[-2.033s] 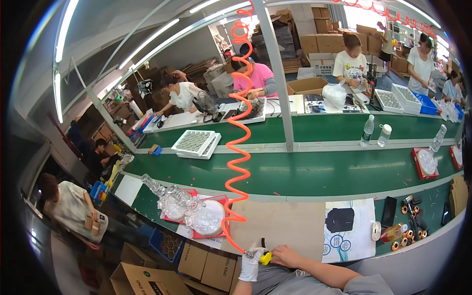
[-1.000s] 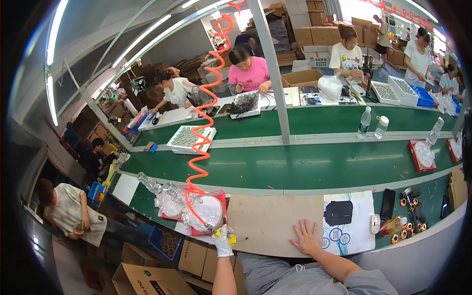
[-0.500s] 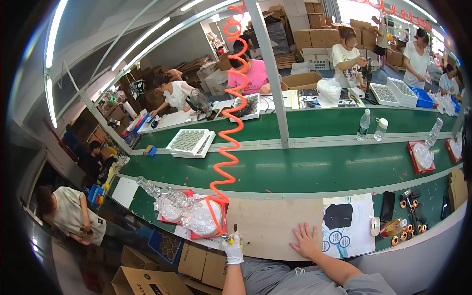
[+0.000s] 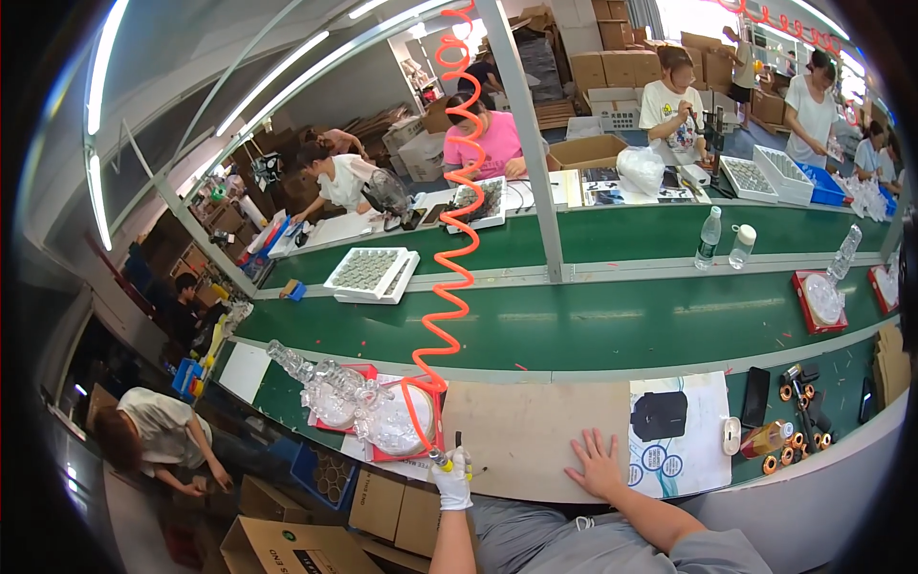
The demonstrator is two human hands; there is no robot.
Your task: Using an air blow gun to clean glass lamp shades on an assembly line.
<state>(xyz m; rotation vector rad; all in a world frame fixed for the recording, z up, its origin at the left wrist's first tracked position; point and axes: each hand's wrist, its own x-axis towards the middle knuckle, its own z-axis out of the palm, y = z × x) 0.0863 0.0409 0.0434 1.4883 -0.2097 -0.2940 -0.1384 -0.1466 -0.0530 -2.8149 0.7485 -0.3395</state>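
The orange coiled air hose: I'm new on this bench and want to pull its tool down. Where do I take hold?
Grip the tool body at the hose's lower end, from below, as the gloved left hand does. The springy coils hang from overhead and offer no firm hold.

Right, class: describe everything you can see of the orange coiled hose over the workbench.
The orange coiled hose looks like glossy plastic, a springy spiral hanging from above the frame's top edge. It stretches down across the green conveyor belt, curving to a small tool in the gloved left hand, beside clear plastic parts on a red tray. Nothing else visibly touches it.
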